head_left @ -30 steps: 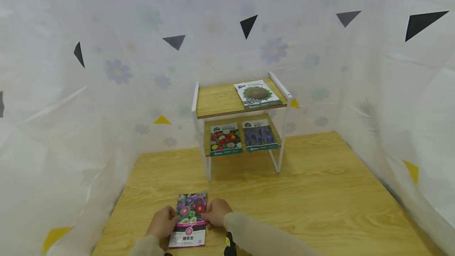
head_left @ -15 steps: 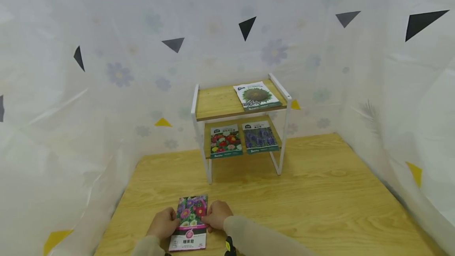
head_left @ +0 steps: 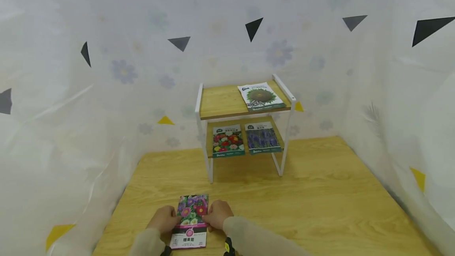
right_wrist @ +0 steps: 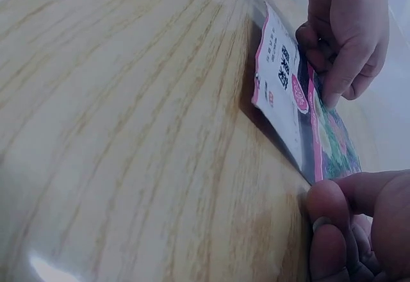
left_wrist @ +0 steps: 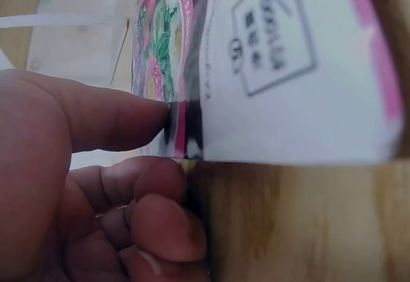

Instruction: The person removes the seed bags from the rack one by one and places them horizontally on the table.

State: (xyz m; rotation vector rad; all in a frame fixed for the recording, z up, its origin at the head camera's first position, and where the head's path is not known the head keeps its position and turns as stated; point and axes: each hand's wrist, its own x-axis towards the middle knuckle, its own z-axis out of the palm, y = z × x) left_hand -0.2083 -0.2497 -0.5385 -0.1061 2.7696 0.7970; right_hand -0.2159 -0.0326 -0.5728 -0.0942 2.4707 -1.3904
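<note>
At the bottom of the head view, a little left of centre, a seed packet (head_left: 191,216) lies face up near the front of a wood-grain table (head_left: 302,200), its flower photo at the far end and a white label with a pink stripe and dark Chinese characters at the near end. A person's left hand (head_left: 164,220) pinches its left edge; the left wrist view shows the thumb (left_wrist: 122,118) on the printed face and the other fingers curled below the edge. The right hand (head_left: 218,214) pinches the opposite edge, its fingers bent in close together. Pale sleeves (head_left: 263,238) cover both forearms, coming in from the bottom of the frame, with a black band (head_left: 229,246) at the right wrist. Farther back, just right of the middle of the frame, stands a two-tier rack (head_left: 218,102) with white legs and wooden shelves. Its lower shelf holds a packet of red and mixed blooms (head_left: 228,142) on the left and a packet of purple flower spikes (head_left: 263,139) beside it; a sunflower packet (head_left: 261,96) rests at the right of the top shelf. Behind everything hangs a whitish sheet (head_left: 213,3) with faint flowers and scattered black, grey and yellow triangles
</note>
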